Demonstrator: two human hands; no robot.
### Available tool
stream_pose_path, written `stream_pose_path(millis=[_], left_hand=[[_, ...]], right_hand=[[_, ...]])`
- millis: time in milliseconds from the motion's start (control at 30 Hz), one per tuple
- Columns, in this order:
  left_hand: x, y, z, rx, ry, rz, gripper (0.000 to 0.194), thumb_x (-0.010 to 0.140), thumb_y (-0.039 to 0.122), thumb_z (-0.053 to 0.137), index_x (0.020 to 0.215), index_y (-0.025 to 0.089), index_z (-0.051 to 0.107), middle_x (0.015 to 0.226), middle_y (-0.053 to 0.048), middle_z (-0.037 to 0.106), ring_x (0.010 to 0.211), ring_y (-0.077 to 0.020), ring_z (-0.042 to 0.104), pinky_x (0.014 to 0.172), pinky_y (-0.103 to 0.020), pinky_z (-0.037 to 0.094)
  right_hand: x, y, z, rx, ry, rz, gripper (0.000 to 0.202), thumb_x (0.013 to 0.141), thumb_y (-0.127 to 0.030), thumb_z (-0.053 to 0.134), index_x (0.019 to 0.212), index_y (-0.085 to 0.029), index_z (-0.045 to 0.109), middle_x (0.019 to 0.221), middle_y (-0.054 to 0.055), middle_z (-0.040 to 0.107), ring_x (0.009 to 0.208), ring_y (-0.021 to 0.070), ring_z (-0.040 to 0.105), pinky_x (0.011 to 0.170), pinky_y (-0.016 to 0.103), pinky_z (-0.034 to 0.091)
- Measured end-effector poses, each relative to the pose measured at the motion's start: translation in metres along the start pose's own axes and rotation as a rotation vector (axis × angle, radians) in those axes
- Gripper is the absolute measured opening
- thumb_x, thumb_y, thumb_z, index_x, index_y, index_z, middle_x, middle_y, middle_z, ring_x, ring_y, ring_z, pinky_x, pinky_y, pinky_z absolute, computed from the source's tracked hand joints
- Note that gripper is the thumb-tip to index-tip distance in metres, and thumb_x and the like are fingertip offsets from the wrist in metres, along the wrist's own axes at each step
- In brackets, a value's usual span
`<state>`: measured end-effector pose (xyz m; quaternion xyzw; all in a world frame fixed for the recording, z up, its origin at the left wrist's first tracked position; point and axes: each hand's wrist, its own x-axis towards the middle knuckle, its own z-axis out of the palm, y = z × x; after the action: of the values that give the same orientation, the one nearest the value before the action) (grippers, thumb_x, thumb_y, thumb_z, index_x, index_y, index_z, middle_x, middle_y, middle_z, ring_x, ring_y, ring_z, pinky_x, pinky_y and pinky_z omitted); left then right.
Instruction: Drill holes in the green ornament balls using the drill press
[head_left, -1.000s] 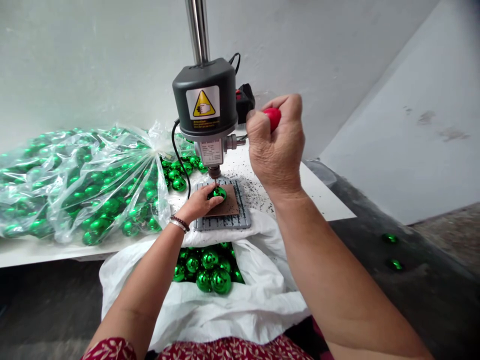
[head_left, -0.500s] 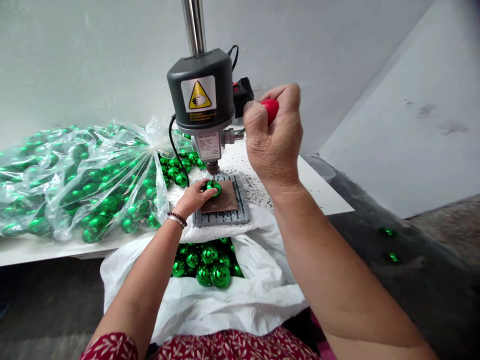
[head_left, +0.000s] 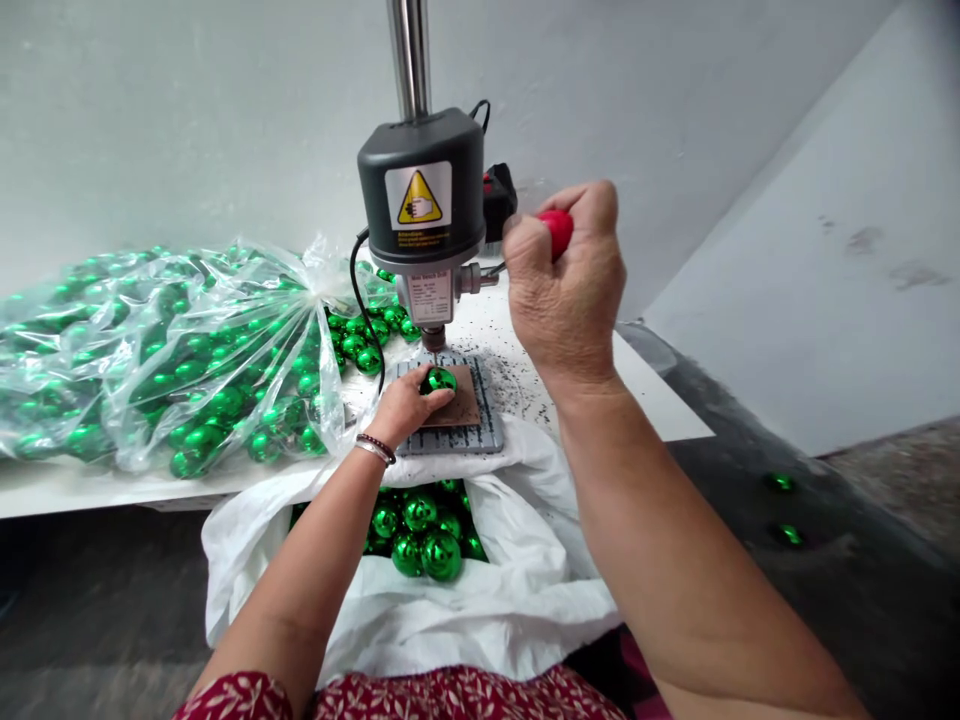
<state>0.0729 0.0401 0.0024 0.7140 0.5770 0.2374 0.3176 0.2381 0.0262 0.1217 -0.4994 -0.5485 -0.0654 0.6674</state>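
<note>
Right now, the left hand [head_left: 401, 408] pinches a shiny green ball [head_left: 441, 380] between thumb and fingers, on a brown board [head_left: 466, 408] atop the grey base plate [head_left: 490, 438] of a bench drill [head_left: 420, 235]. Taking that ball as the clock's centre, the drill's chuck [head_left: 433, 340] points down at twelve o'clock; whether its thin bit touches the ball is too small to tell. At two o'clock the right hand [head_left: 566, 295] wraps firmly round a red knob [head_left: 557, 232] on the drill's lever. A knotted clear bag [head_left: 217, 350] full of green balls lies at nine o'clock, with loose balls [head_left: 367, 360] at ten. At six, an open white sack [head_left: 487, 610] holds more. Dark flecks litter the white table [head_left: 645, 400] around three o'clock.
</note>
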Motion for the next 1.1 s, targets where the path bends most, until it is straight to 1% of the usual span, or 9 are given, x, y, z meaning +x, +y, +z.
stream_pose_path(millis=[100,233,467,533,600,700,800,900,1100], left_hand=[[-0.001,-0.001,0.0,-0.042,-0.005,-0.021,0.058,0.079,0.038,0.071,0.133,0.018,0.063,0.108,-0.007,0.075,0.1,-0.0238,0.067,0.094,-0.036,0.051],[0.0,-0.003,0.002,-0.047,0.0,-0.033,0.061,0.079,0.037,0.073,0.136,0.017,0.061,0.115,-0.01,0.073,0.105,-0.0259,0.066,0.096,-0.037,0.051],[0.003,-0.011,0.008,-0.083,0.016,0.023,0.059,0.078,0.034,0.074,0.134,0.018,0.061,0.128,-0.011,0.069,0.116,-0.0268,0.064,0.105,-0.039,0.047],[0.003,-0.011,0.008,-0.089,0.014,0.03,0.059,0.078,0.033,0.074,0.134,0.017,0.061,0.13,-0.012,0.068,0.119,-0.0272,0.063,0.107,-0.039,0.046],[0.003,-0.01,0.008,-0.085,0.014,0.032,0.059,0.079,0.031,0.074,0.134,0.015,0.061,0.132,-0.013,0.067,0.12,-0.0274,0.062,0.108,-0.039,0.045],[0.002,-0.009,0.007,-0.074,0.012,0.035,0.056,0.079,0.031,0.073,0.132,0.015,0.062,0.126,-0.012,0.07,0.115,-0.0273,0.064,0.106,-0.039,0.046],[0.001,-0.009,0.007,-0.082,0.012,0.035,0.052,0.079,0.033,0.073,0.128,0.019,0.064,0.119,-0.009,0.072,0.109,-0.0271,0.065,0.102,-0.039,0.049],[-0.001,-0.009,0.008,-0.111,0.012,0.036,0.048,0.079,0.033,0.073,0.125,0.019,0.065,0.114,-0.008,0.073,0.106,-0.0266,0.066,0.1,-0.038,0.05],[-0.002,-0.01,0.008,-0.114,0.009,0.053,0.043,0.08,0.034,0.071,0.12,0.02,0.067,0.109,-0.007,0.073,0.103,-0.0263,0.065,0.098,-0.038,0.05]], right_hand=[[-0.001,-0.002,-0.005,-0.129,-0.036,0.025,0.016,0.094,-0.037,0.049,0.088,-0.022,0.045,0.079,-0.001,0.053,0.071,0.0077,0.05,0.068,0.023,0.046],[-0.004,-0.007,-0.013,-0.239,-0.072,0.035,0.016,0.092,-0.037,0.047,0.085,-0.022,0.045,0.078,0.0,0.055,0.067,0.009,0.048,0.066,0.025,0.046],[-0.01,-0.014,-0.024,-0.297,-0.146,0.052,0.009,0.079,-0.027,0.049,0.075,-0.022,0.043,0.067,-0.001,0.052,0.061,0.0104,0.043,0.064,0.026,0.043],[-0.013,-0.014,-0.025,-0.299,-0.15,0.047,0.007,0.079,-0.027,0.046,0.074,-0.022,0.046,0.065,-0.001,0.051,0.059,0.0107,0.043,0.064,0.026,0.042],[-0.017,-0.013,-0.025,-0.272,-0.152,0.021,0.01,0.081,-0.027,0.044,0.075,-0.022,0.05,0.066,0.0,0.054,0.061,0.0109,0.047,0.066,0.027,0.043],[-0.024,-0.009,-0.024,-0.217,-0.133,-0.025,0.018,0.084,-0.03,0.042,0.076,-0.022,0.056,0.071,0.001,0.059,0.065,0.0109,0.053,0.069,0.027,0.045],[-0.03,-0.005,-0.021,-0.219,-0.084,-0.022,0.022,0.085,-0.034,0.043,0.077,-0.021,0.058,0.072,0.001,0.061,0.066,0.0113,0.054,0.069,0.027,0.045],[-0.037,-0.001,-0.018,-0.225,-0.032,-0.032,0.024,0.087,-0.036,0.043,0.078,-0.022,0.059,0.075,0.002,0.063,0.069,0.0118,0.057,0.07,0.027,0.047],[-0.054,0.01,-0.015,-0.224,0.026,-0.049,0.024,0.088,-0.039,0.045,0.08,-0.021,0.058,0.073,0.002,0.062,0.064,0.0117,0.055,0.065,0.027,0.047]])
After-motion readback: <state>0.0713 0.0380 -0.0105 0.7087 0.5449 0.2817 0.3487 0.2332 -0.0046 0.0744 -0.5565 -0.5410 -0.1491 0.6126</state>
